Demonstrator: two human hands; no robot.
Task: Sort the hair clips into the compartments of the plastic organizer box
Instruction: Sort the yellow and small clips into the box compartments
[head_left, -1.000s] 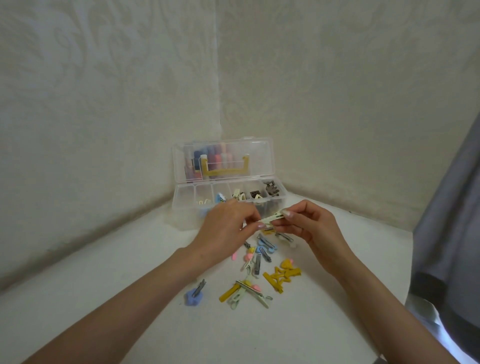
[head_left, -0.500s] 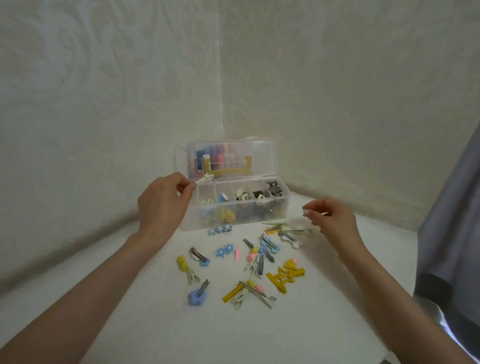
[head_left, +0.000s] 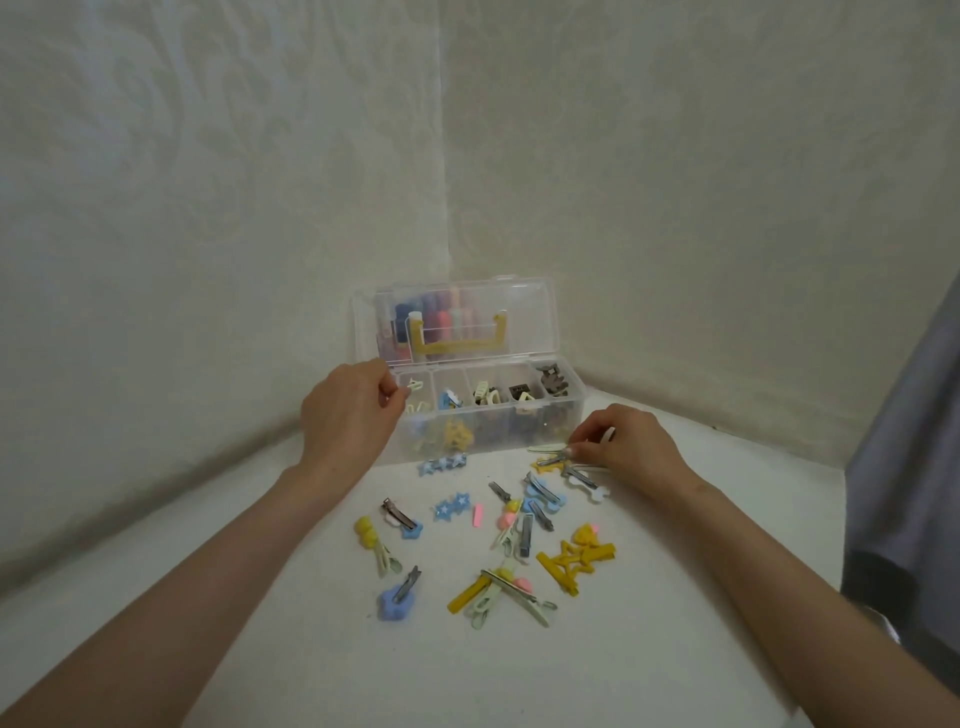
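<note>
Right hand (head_left: 628, 447): fingers curled, fingertips (head_left: 571, 452) pinching the right end of a grey clip (head_left: 551, 459) low at the table (head_left: 597, 675), just in front of the organizer box (head_left: 569, 415). Clip's long axis runs roughly left-right; free end points left and slightly down.

Left hand (head_left: 353, 410): fingers curled at the box's left end, tips at a pale clip (head_left: 414, 385) over the leftmost compartment. Clip lies roughly left-right, pointing right, away from the fingers. Cannot tell whether it is pinched or lying free.

Box: clear plastic, in the wall corner, long axis left-right, lid (head_left: 524, 322) open and upright with a yellow handle (head_left: 457, 340). Coloured items behind the lid are blurred, and any print is too small to read. Compartments sit in a row and hold pale clips, a blue clip (head_left: 447, 402), cream claw clips (head_left: 485, 402) and brown clips (head_left: 553, 382) at the right end.

Loose clips are scattered on the table between the arms: blue star clips (head_left: 441, 464), a pink clip (head_left: 478, 515), a yellow star clip (head_left: 576, 561), a blue fuzzy clip (head_left: 397, 603). Grey cloth (head_left: 909, 467) at the right edge.
</note>
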